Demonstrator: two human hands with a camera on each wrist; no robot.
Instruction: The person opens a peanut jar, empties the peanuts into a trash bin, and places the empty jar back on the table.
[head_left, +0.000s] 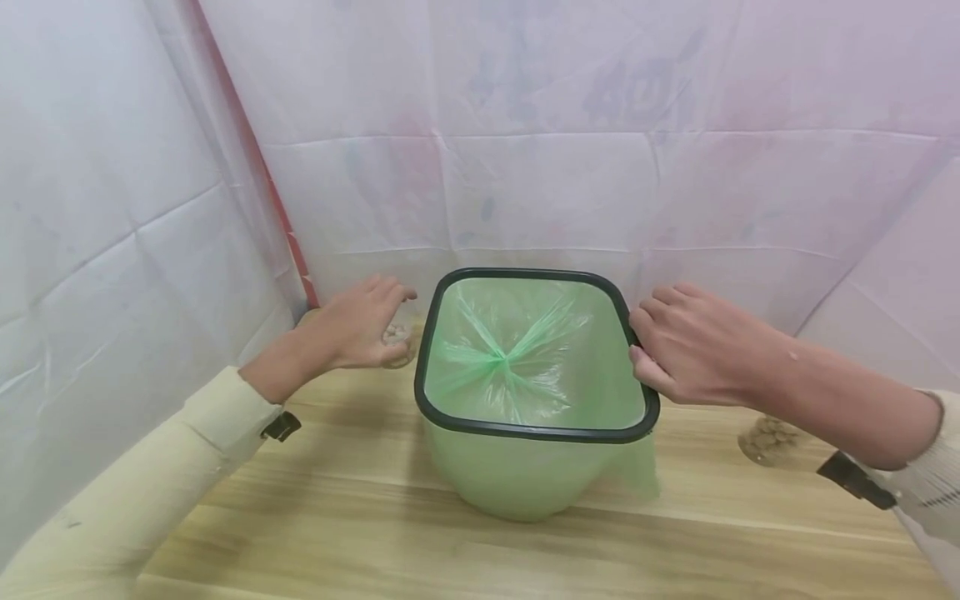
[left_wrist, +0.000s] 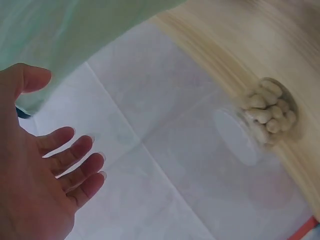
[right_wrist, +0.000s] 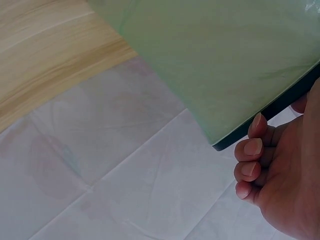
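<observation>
Right hand (head_left: 693, 346) is gripping the black rim (head_left: 525, 433) of the green-lined bin (head_left: 517, 475) standing on the wooden table (head_left: 300, 517), fingers curled beneath. Left hand (head_left: 360, 329) is hovering with fingers spread loosely, holding nothing, beside a nut-filled jar (left_wrist: 267, 115), partly hidden in the head view.

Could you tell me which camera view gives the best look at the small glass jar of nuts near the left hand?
The left wrist view: the glass jar lies unobstructed there, nuts plainly visible. In the head view the left hand hides most of it, leaving a small part showing. The right wrist view does not show it.
</observation>
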